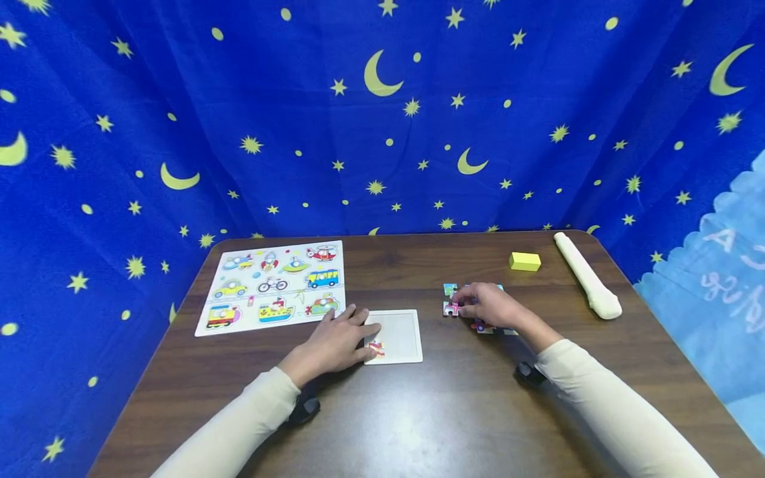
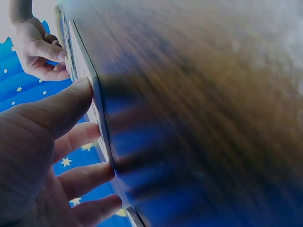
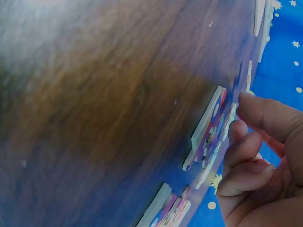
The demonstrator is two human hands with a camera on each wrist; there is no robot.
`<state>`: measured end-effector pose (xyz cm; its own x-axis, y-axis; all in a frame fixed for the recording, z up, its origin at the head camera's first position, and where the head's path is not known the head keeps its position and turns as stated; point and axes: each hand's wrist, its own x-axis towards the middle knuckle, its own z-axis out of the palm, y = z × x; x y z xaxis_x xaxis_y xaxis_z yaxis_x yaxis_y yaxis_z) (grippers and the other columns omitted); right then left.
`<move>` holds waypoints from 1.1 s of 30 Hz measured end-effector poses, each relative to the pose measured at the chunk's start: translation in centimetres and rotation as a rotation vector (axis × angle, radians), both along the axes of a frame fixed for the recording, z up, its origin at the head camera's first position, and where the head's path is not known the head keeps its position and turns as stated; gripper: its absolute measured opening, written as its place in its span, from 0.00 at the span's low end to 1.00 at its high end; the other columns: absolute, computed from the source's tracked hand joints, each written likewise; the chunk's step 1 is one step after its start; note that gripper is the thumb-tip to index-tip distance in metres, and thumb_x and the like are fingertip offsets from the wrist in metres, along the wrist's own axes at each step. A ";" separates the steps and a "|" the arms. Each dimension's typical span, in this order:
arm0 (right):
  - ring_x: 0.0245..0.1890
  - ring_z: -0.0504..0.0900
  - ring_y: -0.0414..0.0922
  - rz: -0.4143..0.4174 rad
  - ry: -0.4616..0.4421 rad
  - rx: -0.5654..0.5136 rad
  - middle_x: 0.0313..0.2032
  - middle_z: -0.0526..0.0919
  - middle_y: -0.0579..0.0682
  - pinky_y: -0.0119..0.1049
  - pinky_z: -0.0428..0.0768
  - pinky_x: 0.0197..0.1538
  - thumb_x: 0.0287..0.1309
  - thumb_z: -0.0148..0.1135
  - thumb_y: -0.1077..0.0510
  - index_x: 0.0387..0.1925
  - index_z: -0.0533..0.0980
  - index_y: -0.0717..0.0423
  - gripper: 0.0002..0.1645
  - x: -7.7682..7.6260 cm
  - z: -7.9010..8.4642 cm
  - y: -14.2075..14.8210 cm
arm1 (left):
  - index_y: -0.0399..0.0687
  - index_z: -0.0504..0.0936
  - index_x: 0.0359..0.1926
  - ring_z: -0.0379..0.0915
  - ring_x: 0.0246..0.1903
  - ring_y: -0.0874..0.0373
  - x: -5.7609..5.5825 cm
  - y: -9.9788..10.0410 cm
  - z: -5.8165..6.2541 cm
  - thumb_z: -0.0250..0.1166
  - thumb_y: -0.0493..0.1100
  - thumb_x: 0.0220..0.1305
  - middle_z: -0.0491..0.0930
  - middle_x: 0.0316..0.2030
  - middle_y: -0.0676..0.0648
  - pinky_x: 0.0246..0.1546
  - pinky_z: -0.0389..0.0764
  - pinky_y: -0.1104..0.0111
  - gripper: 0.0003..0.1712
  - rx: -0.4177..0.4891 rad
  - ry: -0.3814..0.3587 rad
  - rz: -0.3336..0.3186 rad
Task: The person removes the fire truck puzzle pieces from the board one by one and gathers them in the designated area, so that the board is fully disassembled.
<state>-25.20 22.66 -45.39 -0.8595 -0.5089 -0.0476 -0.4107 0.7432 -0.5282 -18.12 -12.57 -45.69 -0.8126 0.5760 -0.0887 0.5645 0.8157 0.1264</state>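
Observation:
My left hand point(image 1: 342, 342) rests on the left edge of a small white puzzle tray point(image 1: 409, 338), its fingers fairly straight and spread. The thumb point(image 2: 71, 101) presses the near side in the left wrist view. One printed puzzle piece point(image 1: 377, 348) lies in the tray's near-left corner, beside that thumb. My right hand point(image 1: 487, 307) is over a group of colourful jigsaw pieces point(image 1: 485, 329), fingers bent, its fingertips beside a pink-and-white piece point(image 1: 450, 309). Whether they pinch it is hidden. More pieces point(image 3: 208, 127) lie under the palm in the right wrist view.
A white vehicle puzzle board point(image 1: 245, 275) lies at the back left, close by the left hand. A yellow block point(image 1: 524, 261) and a cream-coloured club-shaped object point(image 1: 588, 275) are at the back right. A blue starry curtain point(image 1: 382, 146) hangs behind the brown table point(image 1: 418, 425).

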 end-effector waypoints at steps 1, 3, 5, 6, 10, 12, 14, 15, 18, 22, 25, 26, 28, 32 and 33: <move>0.36 0.80 0.42 -0.003 0.007 0.005 0.41 0.87 0.50 0.41 0.79 0.42 0.61 0.69 0.62 0.46 0.85 0.57 0.11 0.1 -0.1 0.0 | 0.60 0.78 0.68 0.62 0.71 0.34 0.0 0.0 0.0 0.64 0.62 0.69 0.70 0.71 0.41 0.67 0.61 0.33 0.31 0.003 0.000 -0.003; 0.36 0.81 0.43 -0.007 0.031 0.021 0.41 0.88 0.50 0.44 0.81 0.44 0.61 0.68 0.62 0.46 0.85 0.57 0.11 0.1 -0.2 -0.1 | 0.59 0.78 0.68 0.62 0.71 0.34 0.0 0.0 0.0 0.64 0.62 0.68 0.70 0.71 0.41 0.67 0.61 0.33 0.31 0.003 -0.003 -0.004; 0.37 0.81 0.43 -0.023 0.055 0.042 0.39 0.87 0.49 0.46 0.80 0.45 0.61 0.68 0.62 0.47 0.86 0.56 0.12 0.1 -0.2 -0.1 | 0.59 0.78 0.68 0.62 0.72 0.35 0.0 0.0 0.0 0.64 0.62 0.68 0.70 0.71 0.41 0.67 0.61 0.33 0.31 0.007 -0.009 0.001; 0.36 0.80 0.43 -0.031 0.068 0.053 0.38 0.87 0.49 0.46 0.80 0.45 0.61 0.69 0.61 0.48 0.86 0.55 0.13 0.0 -0.2 -0.1 | 0.59 0.78 0.68 0.61 0.72 0.35 0.0 0.0 0.0 0.64 0.62 0.68 0.70 0.71 0.41 0.67 0.61 0.33 0.31 0.007 -0.013 0.004; 0.31 0.77 0.42 -0.073 0.105 0.069 0.30 0.82 0.45 0.45 0.78 0.40 0.58 0.70 0.62 0.51 0.85 0.56 0.17 -0.3 -0.2 0.0 | 0.60 0.77 0.69 0.61 0.72 0.35 0.1 0.0 0.1 0.64 0.62 0.69 0.69 0.72 0.41 0.67 0.60 0.33 0.31 0.008 -0.025 0.009; 0.31 0.77 0.43 -0.079 0.138 0.051 0.29 0.81 0.46 0.45 0.77 0.40 0.58 0.69 0.64 0.52 0.84 0.58 0.18 -0.3 -0.1 -0.1 | 0.59 0.77 0.69 0.61 0.72 0.35 0.1 0.1 0.2 0.64 0.62 0.69 0.69 0.72 0.40 0.67 0.60 0.33 0.31 0.011 -0.025 0.008; 0.32 0.78 0.45 -0.080 0.168 0.027 0.31 0.81 0.48 0.46 0.78 0.41 0.58 0.68 0.65 0.51 0.84 0.60 0.18 -0.3 0.2 -0.3 | 0.59 0.77 0.69 0.61 0.72 0.35 0.1 0.1 0.2 0.64 0.62 0.68 0.69 0.72 0.40 0.67 0.60 0.33 0.31 0.011 -0.025 0.007; 0.33 0.78 0.46 -0.078 0.176 0.013 0.32 0.82 0.49 0.47 0.78 0.41 0.58 0.68 0.66 0.51 0.84 0.60 0.18 -0.3 0.4 -0.6 | 0.59 0.77 0.69 0.61 0.72 0.35 0.1 0.1 0.2 0.64 0.62 0.68 0.69 0.72 0.40 0.67 0.60 0.33 0.31 0.012 -0.024 0.005; 0.36 0.80 0.47 -0.062 0.169 -0.025 0.34 0.83 0.51 0.49 0.79 0.44 0.59 0.67 0.65 0.51 0.84 0.61 0.17 0.0 0.9 -1.6 | 0.59 0.77 0.69 0.60 0.72 0.35 0.0 0.1 0.2 0.64 0.62 0.68 0.69 0.72 0.41 0.67 0.60 0.33 0.32 0.011 -0.028 0.003; 0.37 0.80 0.45 0.010 0.128 -0.088 0.36 0.84 0.51 0.44 0.79 0.44 0.60 0.69 0.63 0.50 0.84 0.62 0.16 0.6 1.1 -3.9 | 0.59 0.77 0.68 0.62 0.72 0.35 -0.1 0.1 0.3 0.64 0.62 0.68 0.69 0.72 0.40 0.67 0.60 0.33 0.31 0.012 -0.030 0.003; 0.37 0.78 0.42 0.110 0.085 -0.113 0.36 0.83 0.49 0.39 0.78 0.42 0.59 0.70 0.62 0.49 0.84 0.61 0.16 1.4 1.1 -6.3 | 0.60 0.77 0.69 0.62 0.72 0.36 -0.1 0.1 0.4 0.64 0.63 0.68 0.69 0.72 0.41 0.67 0.60 0.33 0.32 -0.001 -0.034 0.008; 0.37 0.78 0.41 0.146 0.066 -0.111 0.36 0.83 0.49 0.38 0.78 0.42 0.59 0.70 0.61 0.49 0.84 0.60 0.16 1.8 1.1 -7.2 | 0.60 0.77 0.69 0.61 0.72 0.37 -0.2 0.1 0.4 0.63 0.63 0.68 0.68 0.72 0.42 0.68 0.60 0.33 0.32 -0.007 -0.036 0.009; 0.37 0.78 0.40 0.205 0.023 -0.092 0.36 0.83 0.48 0.36 0.78 0.42 0.59 0.70 0.60 0.50 0.84 0.59 0.17 2.6 1.0 -8.9 | 0.61 0.77 0.69 0.61 0.72 0.36 -0.2 0.1 0.4 0.63 0.63 0.68 0.68 0.73 0.42 0.68 0.60 0.33 0.32 -0.011 -0.041 0.011; 0.38 0.80 0.40 0.281 0.003 -0.025 0.36 0.84 0.46 0.35 0.79 0.45 0.58 0.71 0.58 0.50 0.85 0.57 0.17 4.1 0.8 -11.7 | 0.62 0.76 0.70 0.59 0.73 0.36 -0.3 0.0 0.3 0.64 0.66 0.66 0.67 0.73 0.42 0.68 0.59 0.33 0.35 -0.020 -0.042 0.008; 0.38 0.81 0.40 0.286 0.010 -0.004 0.36 0.84 0.46 0.35 0.79 0.45 0.58 0.71 0.57 0.49 0.85 0.56 0.17 4.4 0.7 -12.3 | 0.62 0.76 0.70 0.58 0.73 0.36 -0.3 0.0 0.3 0.64 0.67 0.66 0.67 0.73 0.42 0.68 0.59 0.33 0.36 -0.019 -0.041 0.005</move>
